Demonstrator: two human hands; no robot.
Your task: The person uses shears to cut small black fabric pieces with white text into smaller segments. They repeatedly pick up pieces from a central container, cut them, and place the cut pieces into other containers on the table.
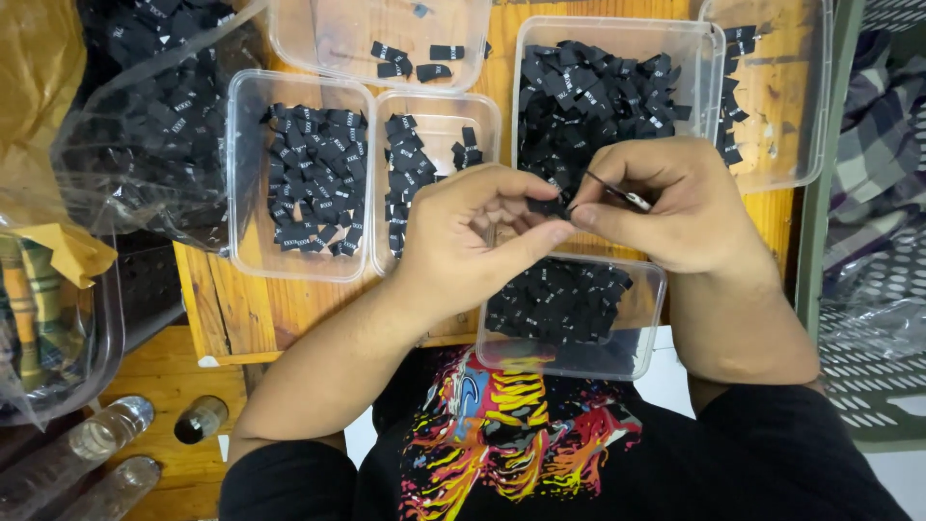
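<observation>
We see our left hand (461, 232) and right hand (675, 203) meeting above the wooden tabletop (253, 307), just over the gap between two clear plastic tubs. The left hand's grip is closed on a small black fabric label (548, 205), pinched between thumb and fingertips. The right hand's grip is clenched on a pair of thin metal tweezers (617, 192), whose dark tips reach the label at its right edge. The label itself hangs in the air between both hands, touching the tweezer tips, above the near edge of the big tub.

That big tub (526, 39), behind the hands, is heaped with the same black labels. Directly below the hands, nearest our body, a smaller tub (579, 362) holds a flatter layer of labels. To the left stand two more tubs side by side: a wide one (247, 174) with a dense pile, and a narrow one (487, 111) holding a sparser column. Another tub (318, 43) at the top carries only a few loose labels, and one at the far right (805, 145) has a few along its left wall.

At the far left a clear plastic bag (145, 125) is stuffed with labels. On the floor below lie plastic bottles (96, 439).
</observation>
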